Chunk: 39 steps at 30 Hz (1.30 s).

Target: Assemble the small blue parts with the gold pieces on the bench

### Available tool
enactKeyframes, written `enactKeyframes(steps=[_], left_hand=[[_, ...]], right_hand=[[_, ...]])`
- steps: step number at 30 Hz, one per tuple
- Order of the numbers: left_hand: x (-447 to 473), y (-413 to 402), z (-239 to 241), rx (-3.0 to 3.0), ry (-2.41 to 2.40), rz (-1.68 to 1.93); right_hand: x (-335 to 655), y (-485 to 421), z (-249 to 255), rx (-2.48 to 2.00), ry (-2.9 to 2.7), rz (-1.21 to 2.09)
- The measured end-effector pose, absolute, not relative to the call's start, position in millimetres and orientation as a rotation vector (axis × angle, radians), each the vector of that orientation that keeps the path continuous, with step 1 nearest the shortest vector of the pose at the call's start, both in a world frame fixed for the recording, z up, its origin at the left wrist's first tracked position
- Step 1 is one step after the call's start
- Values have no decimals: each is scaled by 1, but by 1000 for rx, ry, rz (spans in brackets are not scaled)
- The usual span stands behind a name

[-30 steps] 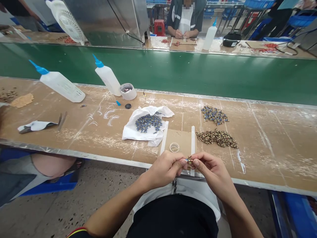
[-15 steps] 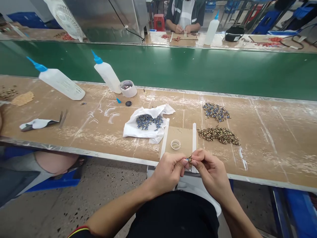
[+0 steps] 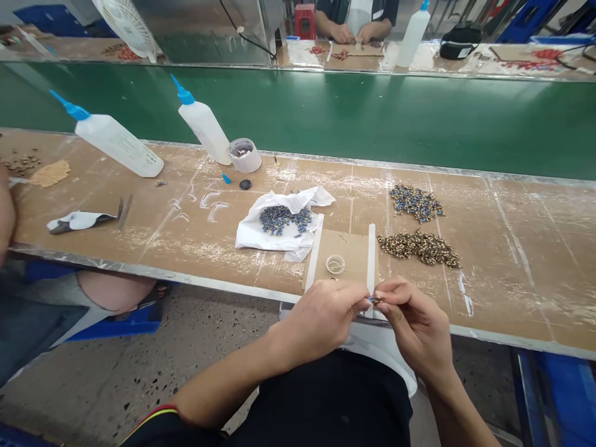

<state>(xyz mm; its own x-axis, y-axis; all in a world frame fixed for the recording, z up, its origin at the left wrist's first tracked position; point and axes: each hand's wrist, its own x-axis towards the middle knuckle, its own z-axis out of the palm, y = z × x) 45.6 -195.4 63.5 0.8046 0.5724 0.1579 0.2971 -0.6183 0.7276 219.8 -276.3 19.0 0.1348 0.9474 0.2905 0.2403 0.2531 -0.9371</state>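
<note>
**Small blue-and-brass part (image 3: 375, 300): fingertip pinch**

My left hand (image 3: 321, 315) and right hand (image 3: 421, 326) grip it between them, near the surface's (image 3: 512, 267) front edge. Judgement: press lightly, keep both ends aligned, steady the wrists, avoid working past the edge.

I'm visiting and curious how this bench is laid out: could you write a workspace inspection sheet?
Surface: scuffed brown worktop with white streaks.
Job's things: small part, held; blue pieces on a white sheet; mixed pile; brassy pile.
Clutter: blue-tipped bottles, tape roll, black disc.
Hands: left hand and right hand pinch the small part.
Cables: black cords by metal cabinet and far right.
Surroundings: person opposite beyond green strip; another person at left.
</note>
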Motion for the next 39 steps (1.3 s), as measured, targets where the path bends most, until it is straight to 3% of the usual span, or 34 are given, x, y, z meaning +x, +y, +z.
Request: enactKeyframes(steps=[6,12,19,24,28,34,39], left_hand=[[43,-188,68,2726,457,748],[38,-187,61,2722,294,934],[35,-182,61,2652,367,935],[7,-122,28,2477,1062,771],[-17,-72,-3,2426,1507,603],[-30,-53,-18,2402,1669,413],[-37,-46,-17,2315,1727,347]], right_hand=[[220,-281,35,-1145,-1568,243],[222,-297,33,-1161,-1679,-111],[221,-294,32,-1158,-1660,-163],[262,-247,9,-1458,-1458,-118],[323,-190,-18,-1872,-1254,131],[362,-127,-28,-1864,-1237,172],[355,-140,-36,-1776,-1211,198]])
